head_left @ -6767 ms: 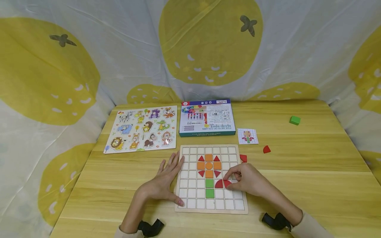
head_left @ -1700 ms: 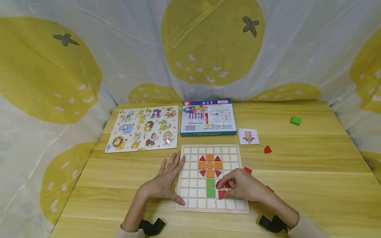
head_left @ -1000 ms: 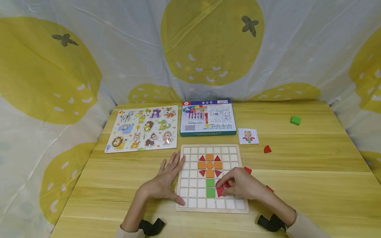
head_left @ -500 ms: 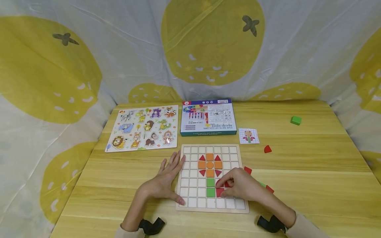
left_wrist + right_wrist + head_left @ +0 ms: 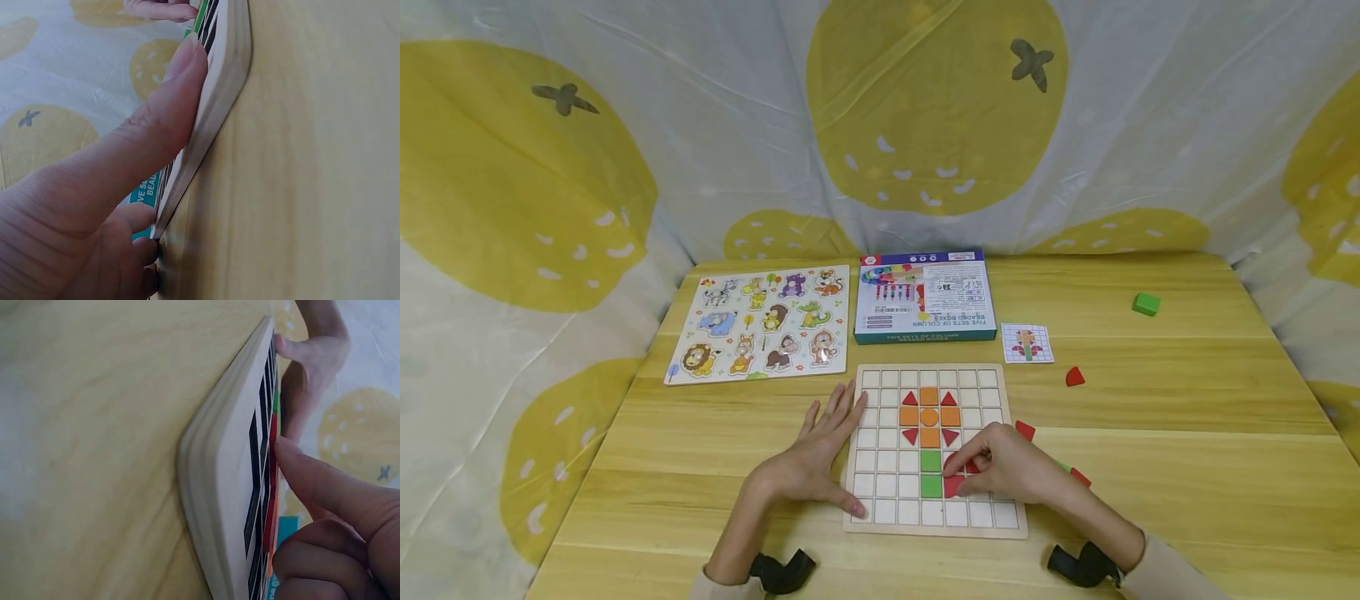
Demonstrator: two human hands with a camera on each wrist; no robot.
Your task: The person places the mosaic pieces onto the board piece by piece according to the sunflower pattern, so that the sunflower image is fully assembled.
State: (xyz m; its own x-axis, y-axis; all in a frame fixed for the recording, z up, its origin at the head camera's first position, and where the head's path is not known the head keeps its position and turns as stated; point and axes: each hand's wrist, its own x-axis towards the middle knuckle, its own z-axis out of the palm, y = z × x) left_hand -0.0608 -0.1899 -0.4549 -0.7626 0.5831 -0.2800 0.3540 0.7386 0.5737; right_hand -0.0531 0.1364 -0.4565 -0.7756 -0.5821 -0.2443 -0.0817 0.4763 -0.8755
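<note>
Red piece point(image 5: 952, 486): on the grid board point(image 5: 934, 525), in the cell just right of the lower green square point(image 5: 930, 486), near the board's front edge; appears not fully seated, partly hidden by fingertips.
Right hand point(image 5: 1011, 465): fingers curled, thumb and forefinger pinching the red piece; in the right wrist view a fingertip point(image 5: 294, 459) presses on the piece's edge.
Left hand point(image 5: 815, 457): fingers straight and flat, lying along the board's left edge, thumb point(image 5: 169, 100) pressed against the rim; holding nothing, only bracing.
Risk, tilt: piece likely to jam or sit skewed in its cell if pushed down at an angle, since the pinch covers one corner.
Risk, neighbours: knuckles close to the other red piece point(image 5: 973, 467) above; a sideways nudge could knock it out of its cell.
Risk, board: could slide on the table point(image 5: 1150, 500) if the left hand lifts while the right pushes.
Spare pieces: red bits point(image 5: 1024, 430) and point(image 5: 1079, 477) just off the board's right edge, beside the right wrist; an elbow sweep could scatter them.
Farther out: red piece point(image 5: 1074, 377) and pattern card point(image 5: 1026, 342) toward the back right; box point(image 5: 924, 297) and animal puzzle point(image 5: 760, 323) at the back; green block point(image 5: 1146, 303) near the back right corner.
Difference from 1.7 s ago: red piece now up against the green square rather than lower and looser in the cell; left hand unchanged.
</note>
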